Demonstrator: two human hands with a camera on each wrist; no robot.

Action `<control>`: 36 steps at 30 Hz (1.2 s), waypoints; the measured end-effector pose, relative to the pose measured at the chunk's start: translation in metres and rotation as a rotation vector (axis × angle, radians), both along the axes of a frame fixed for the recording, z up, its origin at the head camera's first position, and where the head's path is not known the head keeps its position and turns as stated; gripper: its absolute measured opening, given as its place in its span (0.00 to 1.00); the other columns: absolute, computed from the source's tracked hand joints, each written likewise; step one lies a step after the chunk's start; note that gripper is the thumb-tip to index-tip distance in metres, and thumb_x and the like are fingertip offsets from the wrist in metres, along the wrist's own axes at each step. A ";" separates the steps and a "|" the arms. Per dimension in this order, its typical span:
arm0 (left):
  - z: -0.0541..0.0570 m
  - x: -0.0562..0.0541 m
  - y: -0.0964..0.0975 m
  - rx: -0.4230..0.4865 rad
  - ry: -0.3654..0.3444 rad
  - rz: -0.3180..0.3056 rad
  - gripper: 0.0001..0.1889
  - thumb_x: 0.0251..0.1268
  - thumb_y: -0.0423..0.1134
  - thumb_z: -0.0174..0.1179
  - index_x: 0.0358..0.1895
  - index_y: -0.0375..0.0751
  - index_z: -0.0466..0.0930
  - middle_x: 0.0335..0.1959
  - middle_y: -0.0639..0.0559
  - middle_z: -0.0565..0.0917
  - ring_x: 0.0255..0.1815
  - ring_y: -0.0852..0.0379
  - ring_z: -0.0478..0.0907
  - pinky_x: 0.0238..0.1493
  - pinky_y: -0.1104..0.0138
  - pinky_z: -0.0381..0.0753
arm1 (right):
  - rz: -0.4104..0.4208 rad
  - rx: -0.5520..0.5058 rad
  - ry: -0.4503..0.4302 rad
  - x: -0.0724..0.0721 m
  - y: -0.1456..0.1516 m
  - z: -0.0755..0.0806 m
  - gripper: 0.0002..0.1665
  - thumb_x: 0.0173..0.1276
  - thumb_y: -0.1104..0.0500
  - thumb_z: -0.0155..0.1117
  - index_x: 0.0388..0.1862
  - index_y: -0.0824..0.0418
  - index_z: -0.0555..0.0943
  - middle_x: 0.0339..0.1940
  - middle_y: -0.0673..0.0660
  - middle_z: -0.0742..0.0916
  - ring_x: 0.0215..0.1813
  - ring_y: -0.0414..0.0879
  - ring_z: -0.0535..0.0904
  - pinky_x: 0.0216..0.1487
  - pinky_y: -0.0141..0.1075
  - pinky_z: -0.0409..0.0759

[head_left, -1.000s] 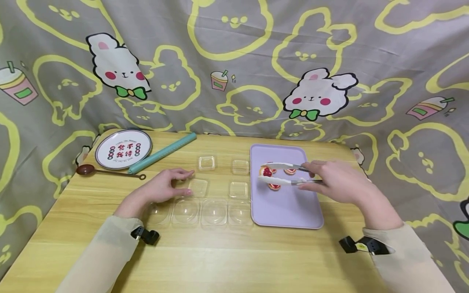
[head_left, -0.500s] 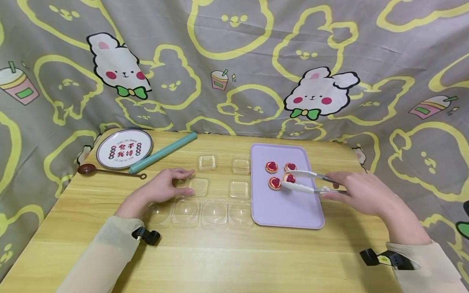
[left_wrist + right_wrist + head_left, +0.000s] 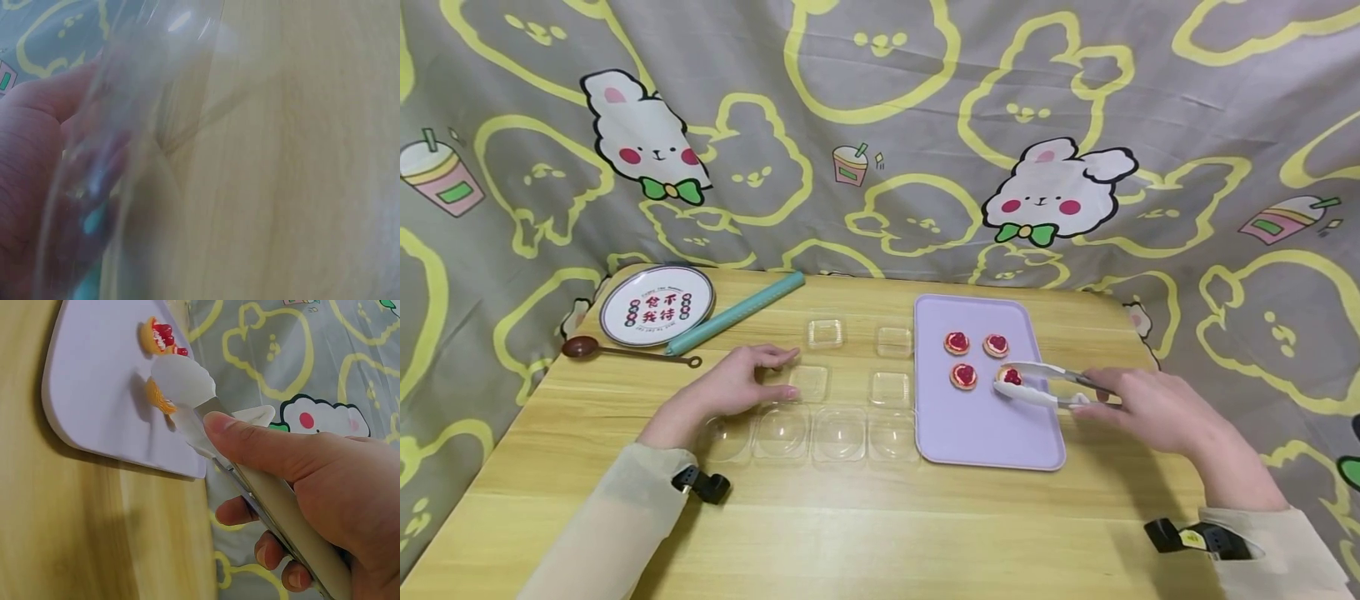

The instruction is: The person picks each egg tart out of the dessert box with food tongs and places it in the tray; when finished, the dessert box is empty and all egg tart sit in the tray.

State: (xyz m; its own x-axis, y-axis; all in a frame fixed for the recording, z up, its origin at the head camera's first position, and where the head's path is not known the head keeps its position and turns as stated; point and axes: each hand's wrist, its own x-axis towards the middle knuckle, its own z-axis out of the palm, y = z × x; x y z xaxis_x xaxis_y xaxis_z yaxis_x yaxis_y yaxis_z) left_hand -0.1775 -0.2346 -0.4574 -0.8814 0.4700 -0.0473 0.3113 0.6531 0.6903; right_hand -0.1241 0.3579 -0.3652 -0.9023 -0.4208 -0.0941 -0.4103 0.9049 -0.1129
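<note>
My right hand (image 3: 1157,410) grips a pair of white-tipped tongs (image 3: 1037,394), thumb on one arm and fingers curled under the other in the right wrist view. Between the tong tips is a small tart (image 3: 1010,377) with red berries and cream; whether it touches the purple tray (image 3: 988,437) I cannot tell. Three similar tarts lie there, one (image 3: 964,377) to its left. My left hand (image 3: 737,379) is by the left side of a clear plastic container (image 3: 889,388), thumb and forefinger apart. Clear plastic (image 3: 94,169) partly covers that hand in the left wrist view.
Clear domed cups (image 3: 839,433) stand in a row along the container's near side. Farther left lie a white plate (image 3: 655,304) with red characters, a teal rod (image 3: 735,312) and a brown long-handled spoon (image 3: 578,347). A patterned curtain (image 3: 895,125) hangs behind the table.
My right hand has moved right and slightly nearer, carrying the tart in the tongs from the tray's left part to its right. My left hand has barely moved.
</note>
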 end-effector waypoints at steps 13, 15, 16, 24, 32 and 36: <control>-0.001 0.000 0.001 0.004 0.001 -0.001 0.41 0.63 0.56 0.76 0.75 0.41 0.75 0.69 0.41 0.80 0.71 0.38 0.74 0.72 0.44 0.70 | -0.037 -0.034 -0.057 0.000 0.000 -0.010 0.30 0.71 0.33 0.70 0.57 0.54 0.86 0.31 0.39 0.81 0.28 0.39 0.70 0.27 0.39 0.68; -0.001 0.001 0.001 0.001 0.001 0.001 0.41 0.63 0.56 0.76 0.75 0.41 0.75 0.69 0.41 0.80 0.71 0.38 0.74 0.73 0.44 0.70 | -0.045 -0.045 -0.067 0.000 0.000 -0.010 0.31 0.71 0.34 0.71 0.58 0.55 0.86 0.32 0.40 0.82 0.28 0.39 0.70 0.27 0.38 0.68; -0.001 0.001 0.001 0.000 0.001 0.001 0.41 0.63 0.56 0.76 0.75 0.41 0.75 0.69 0.41 0.80 0.71 0.38 0.74 0.73 0.44 0.70 | -0.049 -0.049 -0.070 0.000 0.000 -0.010 0.31 0.70 0.34 0.72 0.58 0.56 0.86 0.33 0.40 0.82 0.28 0.39 0.71 0.27 0.38 0.68; -0.001 0.001 0.001 -0.007 0.008 -0.004 0.40 0.64 0.55 0.76 0.75 0.41 0.75 0.69 0.41 0.80 0.71 0.38 0.74 0.72 0.44 0.70 | -0.073 -0.081 -0.052 0.004 0.007 -0.001 0.41 0.70 0.31 0.70 0.66 0.60 0.83 0.42 0.45 0.87 0.35 0.41 0.78 0.34 0.44 0.78; 0.001 0.001 0.002 0.002 0.003 -0.006 0.39 0.64 0.53 0.77 0.75 0.39 0.75 0.71 0.38 0.78 0.73 0.36 0.71 0.74 0.44 0.67 | -0.146 -0.237 0.023 0.006 0.015 0.001 0.35 0.70 0.38 0.75 0.67 0.56 0.81 0.25 0.48 0.78 0.22 0.41 0.67 0.21 0.37 0.65; 0.001 0.001 0.002 -0.003 0.007 -0.005 0.39 0.64 0.53 0.77 0.75 0.40 0.75 0.71 0.38 0.78 0.73 0.36 0.71 0.74 0.44 0.67 | -0.189 -0.303 0.070 0.004 0.025 -0.008 0.33 0.70 0.41 0.76 0.67 0.55 0.81 0.22 0.48 0.74 0.22 0.41 0.66 0.21 0.37 0.62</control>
State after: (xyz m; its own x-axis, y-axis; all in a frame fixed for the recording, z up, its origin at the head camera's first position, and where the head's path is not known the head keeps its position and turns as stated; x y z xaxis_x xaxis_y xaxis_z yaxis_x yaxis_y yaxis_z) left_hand -0.1764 -0.2329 -0.4565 -0.8794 0.4743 -0.0422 0.3196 0.6535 0.6861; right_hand -0.1198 0.3831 -0.3736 -0.9666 -0.2453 0.0737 -0.2550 0.8954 -0.3649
